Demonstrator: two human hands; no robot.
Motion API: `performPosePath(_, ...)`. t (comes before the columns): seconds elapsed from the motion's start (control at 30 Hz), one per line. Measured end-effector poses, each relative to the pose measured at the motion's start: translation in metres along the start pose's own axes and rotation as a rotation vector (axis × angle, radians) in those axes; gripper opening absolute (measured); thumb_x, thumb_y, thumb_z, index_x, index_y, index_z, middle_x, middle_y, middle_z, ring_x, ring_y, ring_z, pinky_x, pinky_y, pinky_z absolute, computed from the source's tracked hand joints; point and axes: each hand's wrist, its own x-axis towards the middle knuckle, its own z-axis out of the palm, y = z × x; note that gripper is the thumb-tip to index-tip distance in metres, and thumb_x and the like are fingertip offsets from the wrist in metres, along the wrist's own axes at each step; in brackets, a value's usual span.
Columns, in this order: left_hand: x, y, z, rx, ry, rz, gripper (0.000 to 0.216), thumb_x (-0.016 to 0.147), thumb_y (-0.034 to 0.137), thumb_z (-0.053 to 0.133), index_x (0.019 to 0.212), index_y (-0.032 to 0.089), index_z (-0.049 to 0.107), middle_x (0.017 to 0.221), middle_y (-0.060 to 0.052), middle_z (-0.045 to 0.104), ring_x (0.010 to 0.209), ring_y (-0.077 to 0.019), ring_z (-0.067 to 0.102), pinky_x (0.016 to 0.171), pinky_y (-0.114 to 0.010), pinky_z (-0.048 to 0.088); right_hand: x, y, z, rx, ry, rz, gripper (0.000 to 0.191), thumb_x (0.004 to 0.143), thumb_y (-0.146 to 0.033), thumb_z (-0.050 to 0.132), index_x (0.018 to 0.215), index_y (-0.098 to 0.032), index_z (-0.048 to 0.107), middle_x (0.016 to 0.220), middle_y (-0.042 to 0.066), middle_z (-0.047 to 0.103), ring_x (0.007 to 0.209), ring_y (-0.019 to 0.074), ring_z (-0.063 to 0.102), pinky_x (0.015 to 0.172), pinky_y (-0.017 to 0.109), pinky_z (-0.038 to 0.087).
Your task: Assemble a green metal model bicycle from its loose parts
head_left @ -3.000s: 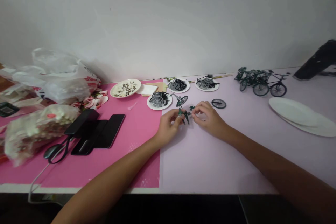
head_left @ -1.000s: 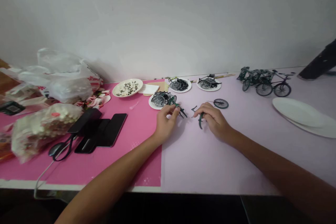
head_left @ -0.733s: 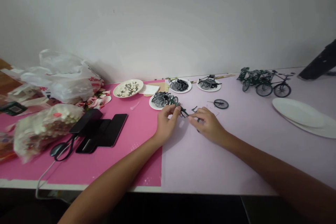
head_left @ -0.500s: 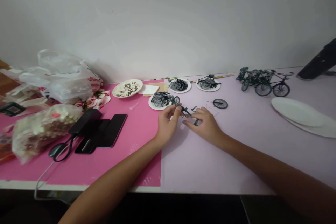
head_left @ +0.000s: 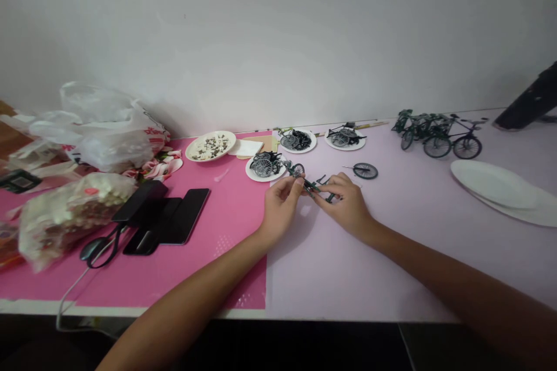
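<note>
"Where your hands meet over the lilac tabletop [head_left: 348, 266], what's gripped?"

"My left hand [head_left: 279, 203]: thumb and forefinger closed on a dark-green toy bicycle [head_left: 310, 185], wheeled end pointing far left. My right hand [head_left: 346, 203]: fingertips pinching its near-right end; small green piece [head_left: 331, 197] tucked among the fingers."

"Nearby?"

"Loose wheel [head_left: 365, 171] lying just beyond my right hand. Plate of parts [head_left: 261, 179], left of the bicycle. Cluster of upright bicycles [head_left: 439, 138], far right."
</note>
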Motion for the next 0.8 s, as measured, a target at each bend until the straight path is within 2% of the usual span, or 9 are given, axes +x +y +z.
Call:
performPosePath(0.17, -0.0004, 0.0020, 0.0002, -0.006, 0.003, -0.008, 0.035, 0.086, 0.049, 0.076, 0.080, 0.015, 0.072, 0.101, -0.010, 0.079, 0.080, -0.0177, 0.069, 0.081, -0.032, 0.057, -0.0002, 0.0003, -0.0007, 0.000, -0.001, -0.011, 0.009, 0.090, -0.023, 0.074, 0.084, -0.022, 0.080, 0.062, 0.002, 0.053, 0.070, 0.0212, 0.049, 0.057, 0.033, 0.042)
performPosePath(0.43, 0.0013, 0.0017, -0.0028, 0.046, 0.017, -0.007, 0.036, 0.087, 0.049, 0.074, 0.078, 0.015, 0.071, 0.082, -0.006, 0.075, 0.079, -0.0173, 0.067, 0.082, -0.031, 0.055, 0.0006, -0.0002, -0.0024, -0.009, 0.000, -0.013, 0.009, 0.089, -0.024, 0.075, 0.082, -0.021, 0.080, 0.062, 0.002, 0.055, 0.070, 0.0207, 0.050, 0.052, 0.031, 0.039)
performPosePath(0.6, 0.0020, 0.0005, -0.0029, 0.036, 0.023, -0.015, 0.035, 0.086, 0.050, 0.075, 0.085, 0.015, 0.073, 0.083, -0.006, 0.075, 0.078, -0.0173, 0.068, 0.082, -0.031, 0.056, 0.0009, -0.0008, -0.0034, 0.009, -0.004, -0.011, 0.011, 0.089, -0.025, 0.075, 0.079, -0.023, 0.079, 0.062, 0.003, 0.056, 0.070, 0.0216, 0.051, 0.056, 0.033, 0.042)
performPosePath(0.8, 0.0017, -0.0003, -0.0023, 0.032, 0.004, -0.015, 0.035, 0.086, 0.050, 0.075, 0.082, 0.015, 0.073, 0.088, -0.007, 0.077, 0.078, -0.0177, 0.069, 0.080, -0.031, 0.057, 0.0006, 0.0005, -0.0032, 0.017, -0.030, 0.024, 0.016, 0.090, -0.029, 0.075, 0.076, -0.025, 0.078, 0.062, 0.003, 0.057, 0.070, 0.0220, 0.051, 0.057, 0.034, 0.043)
